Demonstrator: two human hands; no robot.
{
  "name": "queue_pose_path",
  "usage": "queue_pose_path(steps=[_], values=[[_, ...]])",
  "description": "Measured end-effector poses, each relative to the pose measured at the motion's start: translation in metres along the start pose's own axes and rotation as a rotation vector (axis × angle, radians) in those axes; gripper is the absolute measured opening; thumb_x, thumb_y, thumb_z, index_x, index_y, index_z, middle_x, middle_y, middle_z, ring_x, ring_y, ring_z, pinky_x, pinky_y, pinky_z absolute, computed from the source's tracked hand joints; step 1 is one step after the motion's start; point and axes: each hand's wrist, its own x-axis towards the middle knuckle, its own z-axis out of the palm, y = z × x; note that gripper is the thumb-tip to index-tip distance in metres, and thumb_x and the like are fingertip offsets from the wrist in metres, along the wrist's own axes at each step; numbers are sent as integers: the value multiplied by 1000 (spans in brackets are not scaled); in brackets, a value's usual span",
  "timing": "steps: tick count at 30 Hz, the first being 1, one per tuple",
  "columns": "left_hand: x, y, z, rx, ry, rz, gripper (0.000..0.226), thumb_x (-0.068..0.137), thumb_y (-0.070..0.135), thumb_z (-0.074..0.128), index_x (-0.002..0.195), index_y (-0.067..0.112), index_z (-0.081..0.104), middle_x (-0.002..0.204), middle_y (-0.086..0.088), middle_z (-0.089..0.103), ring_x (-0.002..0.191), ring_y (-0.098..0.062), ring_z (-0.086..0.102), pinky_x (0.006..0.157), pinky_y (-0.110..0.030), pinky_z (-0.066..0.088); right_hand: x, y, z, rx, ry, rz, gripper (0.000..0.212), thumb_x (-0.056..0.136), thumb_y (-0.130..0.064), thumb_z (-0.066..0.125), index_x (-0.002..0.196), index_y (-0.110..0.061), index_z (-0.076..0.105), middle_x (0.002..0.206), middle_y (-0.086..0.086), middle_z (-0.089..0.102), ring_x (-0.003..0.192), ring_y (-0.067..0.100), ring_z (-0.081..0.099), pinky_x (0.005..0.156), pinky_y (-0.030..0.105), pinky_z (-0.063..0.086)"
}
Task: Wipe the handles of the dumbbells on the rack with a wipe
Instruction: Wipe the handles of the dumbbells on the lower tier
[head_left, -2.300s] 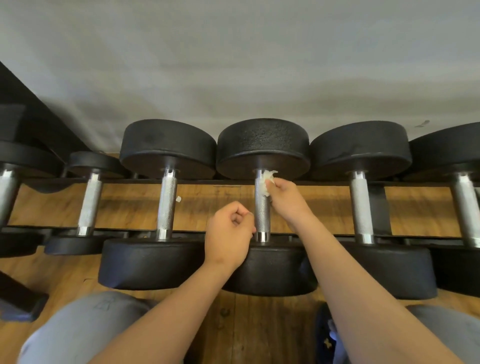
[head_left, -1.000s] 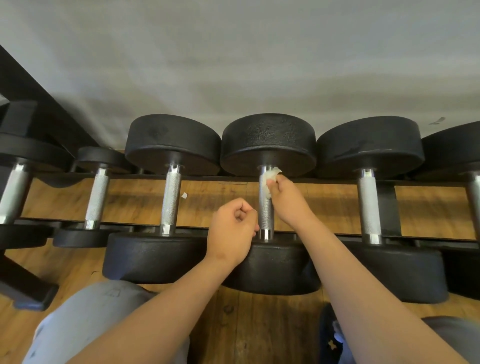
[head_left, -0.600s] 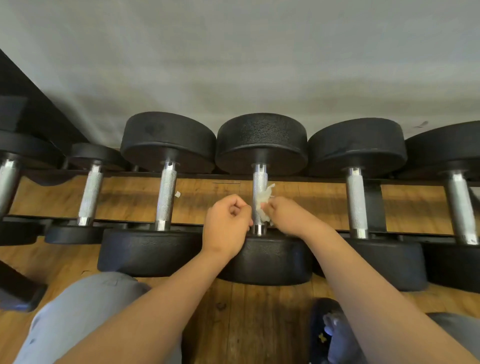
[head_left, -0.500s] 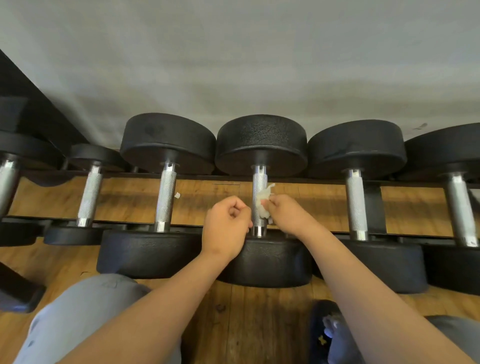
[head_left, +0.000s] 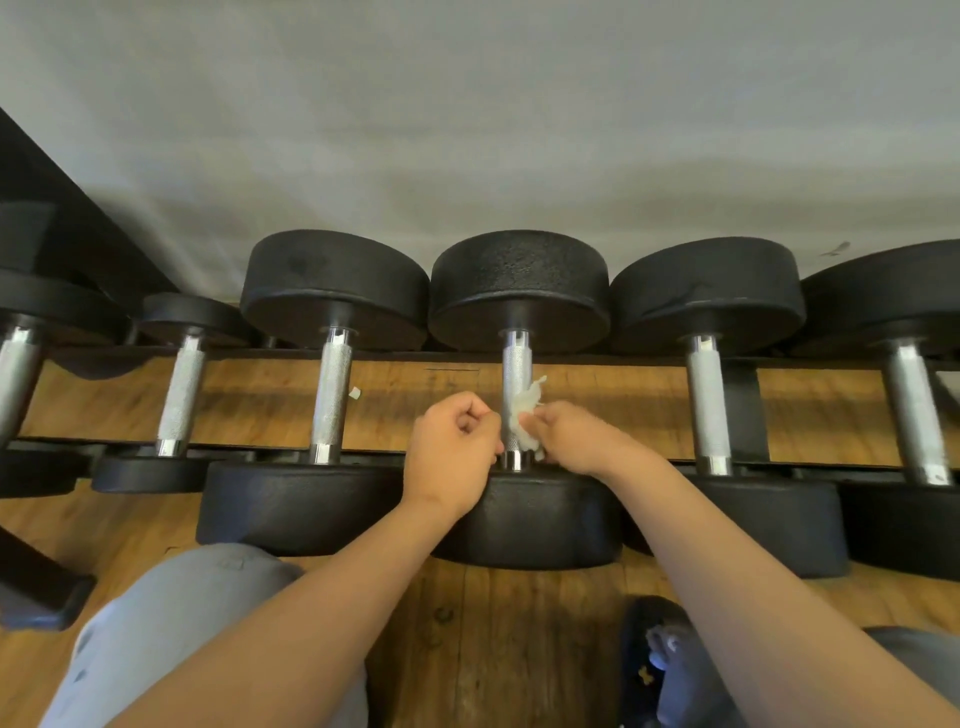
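Several black dumbbells with knurled chrome handles lie side by side on a low black rack (head_left: 571, 361). My right hand (head_left: 576, 436) pinches a crumpled white wipe (head_left: 527, 415) against the lower right side of the middle dumbbell's handle (head_left: 515, 371). My left hand (head_left: 454, 457) is curled into a fist just left of that handle's lower end, over the dumbbell's near head (head_left: 530, 519); nothing shows in it. Whether it touches the handle I cannot tell.
More dumbbell handles stand left (head_left: 331, 397) and right (head_left: 709, 405) of the middle one. A small white scrap (head_left: 355, 393) lies on the wooden floor beyond the rack. A grey wall rises behind. My knees and a dark shoe (head_left: 654, 670) are at the bottom.
My right hand has slid the wipe down the middle handle from its top end to its lower half. The left fist has stayed beside the handle's lower end.
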Motion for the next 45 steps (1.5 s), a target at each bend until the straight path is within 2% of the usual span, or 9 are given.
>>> queue_pose_path(steps=[3,9,20,27,33,37,40,42,45], values=[[0,0,1,-6,11,8,19,92,12,56,75,15,64,65,2,67,68,-13,66,79,-44,58,-2,3,-3,-8,-30,8,34,104,-33,40,108,-8,63,92,7,63,81,16,58,81,34,48],[0,0,1,-4,10,25,19,93,11,57,75,15,63,64,2,67,64,-8,65,73,-34,58,10,-4,-2,244,239,4,33,104,-24,40,108,-3,64,105,19,67,100,33,63,93,46,51],[1,-2,1,1,5,29,18,92,11,58,76,15,64,65,1,67,64,-7,65,73,-33,57,-10,3,-9,-22,-96,51,34,103,-34,42,102,-11,68,103,6,68,97,18,61,88,35,43],[1,-3,1,-13,1,37,18,92,11,58,76,14,64,66,2,68,65,-8,66,74,-35,58,-11,6,-7,232,49,-55,28,102,-23,47,77,-21,59,77,-7,60,69,4,53,69,21,40],[1,-5,1,-10,-2,40,16,92,13,59,77,14,65,67,1,69,66,-9,66,77,-42,59,-12,7,-9,27,-77,4,38,95,-31,60,60,-19,50,59,-6,45,55,8,42,61,25,34],[1,-4,2,-11,0,31,17,92,16,59,76,15,64,67,1,68,66,-10,66,78,-43,58,-13,5,-17,-79,-171,27,35,91,-30,65,63,-12,54,63,7,48,60,17,45,71,36,40],[1,-3,2,-28,2,30,19,93,16,59,74,13,64,65,0,68,66,-12,66,78,-43,58,-13,8,-16,-9,-68,-2,37,84,-22,73,87,13,64,103,30,64,86,33,61,90,43,47],[1,-3,2,-33,3,34,20,93,14,59,74,13,64,64,0,68,65,-13,66,77,-43,58,-13,11,-12,41,1,-20,33,81,-17,76,89,13,65,104,28,66,96,34,63,90,38,47],[2,-3,2,-34,5,34,19,92,12,59,74,12,64,65,0,68,66,-13,66,77,-43,58,-12,14,-9,185,106,18,22,77,-16,81,88,-4,66,90,8,69,82,16,63,75,27,49]])
